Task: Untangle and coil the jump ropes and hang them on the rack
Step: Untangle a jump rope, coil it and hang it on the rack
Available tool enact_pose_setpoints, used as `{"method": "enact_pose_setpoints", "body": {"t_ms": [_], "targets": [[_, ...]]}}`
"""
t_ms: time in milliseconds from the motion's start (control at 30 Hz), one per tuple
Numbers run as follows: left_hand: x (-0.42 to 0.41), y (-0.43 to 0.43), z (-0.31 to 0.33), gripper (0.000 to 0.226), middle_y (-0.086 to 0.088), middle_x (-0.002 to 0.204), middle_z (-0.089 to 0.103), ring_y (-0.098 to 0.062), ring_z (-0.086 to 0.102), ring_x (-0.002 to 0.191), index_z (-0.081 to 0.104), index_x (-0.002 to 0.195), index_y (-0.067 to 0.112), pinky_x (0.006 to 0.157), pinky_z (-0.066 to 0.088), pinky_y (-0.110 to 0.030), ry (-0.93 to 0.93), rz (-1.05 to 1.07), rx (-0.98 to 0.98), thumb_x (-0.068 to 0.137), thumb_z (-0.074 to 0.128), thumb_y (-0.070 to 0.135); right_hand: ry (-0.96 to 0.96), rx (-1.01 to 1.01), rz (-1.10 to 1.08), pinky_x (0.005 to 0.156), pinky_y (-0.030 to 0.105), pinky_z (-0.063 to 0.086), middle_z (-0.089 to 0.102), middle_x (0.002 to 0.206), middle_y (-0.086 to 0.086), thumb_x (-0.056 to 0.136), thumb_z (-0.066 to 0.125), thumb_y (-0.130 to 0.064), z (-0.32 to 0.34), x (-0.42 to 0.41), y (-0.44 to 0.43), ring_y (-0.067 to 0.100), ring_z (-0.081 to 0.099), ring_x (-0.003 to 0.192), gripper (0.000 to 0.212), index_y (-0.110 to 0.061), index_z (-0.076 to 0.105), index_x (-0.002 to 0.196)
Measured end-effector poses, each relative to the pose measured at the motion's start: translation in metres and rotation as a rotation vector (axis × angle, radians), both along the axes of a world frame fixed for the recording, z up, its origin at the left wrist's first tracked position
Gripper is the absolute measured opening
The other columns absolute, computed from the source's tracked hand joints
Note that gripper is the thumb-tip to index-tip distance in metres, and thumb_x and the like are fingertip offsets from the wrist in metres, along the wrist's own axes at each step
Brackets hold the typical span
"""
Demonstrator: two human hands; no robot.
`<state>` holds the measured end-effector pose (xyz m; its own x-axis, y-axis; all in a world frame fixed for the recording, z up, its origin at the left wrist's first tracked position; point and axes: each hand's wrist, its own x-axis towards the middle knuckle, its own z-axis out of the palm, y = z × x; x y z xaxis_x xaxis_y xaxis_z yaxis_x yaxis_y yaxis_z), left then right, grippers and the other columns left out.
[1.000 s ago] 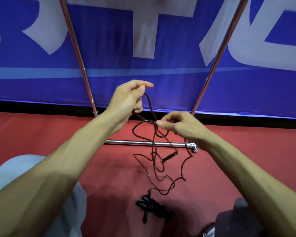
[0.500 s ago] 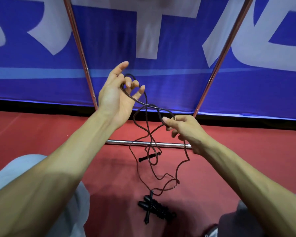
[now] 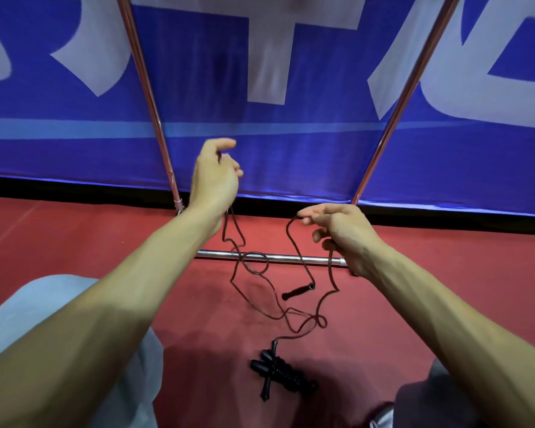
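Between the hands: thin dark cord jump rope (image 3: pixel 331 268) is hanging in loose loops, sagging past the rack's bar towards the floor.
Left hand (image 3: pixel 213 180): is being held higher, fingers curling round one strand; the cord is dropping from under its wrist.
Right hand (image 3: pixel 337 230): is pinching the cord between thumb and forefinger, lower fingers curling round a second strand.
Handles: short black handle (image 3: pixel 297 291) is dangling from a strand; second black handle (image 3: pixel 267 378) is lying across a black coiled rope bundle (image 3: pixel 291 378).
Rack: chrome tube rack (image 3: pixel 291 258) is standing just behind, with two slanted poles.
Surroundings: red floor (image 3: pixel 105 236) is lying beneath; blue banner (image 3: pixel 291 143) with white lettering is hanging behind.
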<state>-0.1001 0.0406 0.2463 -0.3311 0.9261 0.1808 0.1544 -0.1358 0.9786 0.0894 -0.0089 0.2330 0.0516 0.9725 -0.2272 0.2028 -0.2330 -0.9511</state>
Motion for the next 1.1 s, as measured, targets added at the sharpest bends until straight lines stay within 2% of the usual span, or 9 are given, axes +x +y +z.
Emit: {"method": "enact_pose_setpoints", "body": {"t_ms": [133, 300, 400, 467, 600, 733, 833, 1000, 1100], "targets": [[0.004, -0.001, -0.009, 0.048, 0.0, 0.084, 0.051, -0.017, 0.065, 0.082, 0.049, 0.131, 0.011, 0.081, 0.05, -0.032, -0.026, -0.121, -0.192, 0.091, 0.031, -0.011, -0.028, 0.09, -0.007, 0.048, 0.018, 0.031, 0.067, 0.078, -0.002, 0.09, 0.048, 0.003, 0.006, 0.0, 0.0, 0.011, 0.046, 0.052, 0.028, -0.011, 0.071, 0.099], [0.013, -0.015, 0.012, 0.034, -0.002, 0.081, 0.049, -0.015, 0.069, 0.091, 0.05, 0.12, 0.01, 0.089, 0.054, -0.028, -0.356, -0.255, -0.062, 0.097, 0.04, -0.013, -0.23, 0.056, 0.199, 0.053, 0.006, 0.036, 0.065, 0.077, -0.011, 0.088, 0.066, -0.027, 0.001, -0.007, -0.008, 0.002, 0.048, 0.062, 0.018, -0.011, 0.074, 0.093], [0.019, -0.023, 0.015, 0.027, -0.005, 0.085, 0.05, -0.02, 0.071, 0.099, 0.055, 0.112, 0.008, 0.092, 0.055, -0.031, -0.442, -0.338, -0.009, 0.095, 0.047, -0.012, -0.246, 0.064, 0.282, 0.074, 0.016, 0.044, 0.066, 0.076, -0.013, 0.081, 0.066, -0.053, -0.005, -0.014, -0.008, -0.003, 0.056, 0.07, 0.038, -0.016, 0.073, 0.085], [0.023, -0.029, 0.015, 0.022, -0.007, 0.086, 0.049, -0.023, 0.071, 0.099, 0.057, 0.106, 0.008, 0.092, 0.056, -0.034, -0.464, -0.378, 0.003, 0.094, 0.051, -0.01, -0.271, 0.131, 0.246, 0.073, 0.024, 0.043, 0.059, 0.068, -0.01, 0.08, 0.063, -0.06, -0.008, -0.018, -0.006, 0.006, 0.051, 0.067, 0.042, -0.018, 0.07, 0.075], [0.024, -0.03, 0.016, 0.018, -0.007, 0.085, 0.049, -0.024, 0.072, 0.094, 0.058, 0.097, 0.007, 0.088, 0.057, -0.035, -0.407, -0.357, 0.065, 0.094, 0.053, -0.009, -0.352, 0.263, 0.185, 0.069, 0.027, 0.043, 0.064, 0.069, -0.002, 0.091, 0.059, -0.04, -0.014, -0.022, -0.003, 0.008, 0.049, 0.064, 0.029, -0.022, 0.072, 0.071], [0.01, -0.019, 0.012, 0.028, -0.003, 0.081, 0.052, -0.015, 0.073, 0.075, 0.055, 0.08, 0.013, 0.076, 0.06, -0.031, -0.141, -0.111, 0.133, 0.092, 0.049, -0.012, -0.373, 0.233, 0.112, 0.063, 0.026, 0.044, 0.069, 0.068, 0.0, 0.096, 0.05, -0.038, -0.017, -0.006, 0.004, 0.002, 0.051, 0.053, 0.042, -0.02, 0.069, 0.064], [-0.007, -0.005, 0.006, 0.034, -0.004, 0.08, 0.053, -0.016, 0.073, 0.067, 0.052, 0.074, 0.016, 0.076, 0.061, -0.04, -0.152, 0.091, 0.112, 0.088, 0.046, -0.014, -0.434, 0.194, 0.028, 0.059, 0.027, 0.04, 0.059, 0.058, -0.002, 0.099, 0.045, -0.038, -0.018, 0.009, 0.006, 0.008, 0.048, 0.05, 0.047, -0.016, 0.069, 0.066], [-0.018, 0.003, -0.003, 0.034, -0.002, 0.084, 0.051, -0.012, 0.069, 0.059, 0.049, 0.077, 0.02, 0.071, 0.061, -0.04, -0.191, 0.26, 0.036, 0.093, 0.042, -0.01, -0.477, 0.165, -0.061, 0.052, 0.026, 0.034, 0.057, 0.056, 0.002, 0.1, 0.042, -0.039, -0.02, 0.019, 0.007, 0.008, 0.047, 0.042, 0.049, -0.013, 0.07, 0.07], [-0.014, 0.003, -0.011, 0.036, -0.002, 0.072, 0.051, -0.016, 0.065, 0.058, 0.052, 0.092, 0.016, 0.069, 0.058, -0.038, -0.107, 0.179, -0.137, 0.09, 0.031, -0.014, -0.422, 0.199, -0.125, 0.054, 0.027, 0.039, 0.062, 0.06, 0.0, 0.1, 0.041, -0.037, -0.02, 0.018, 0.01, 0.007, 0.06, 0.044, 0.043, -0.016, 0.067, 0.073]]}}
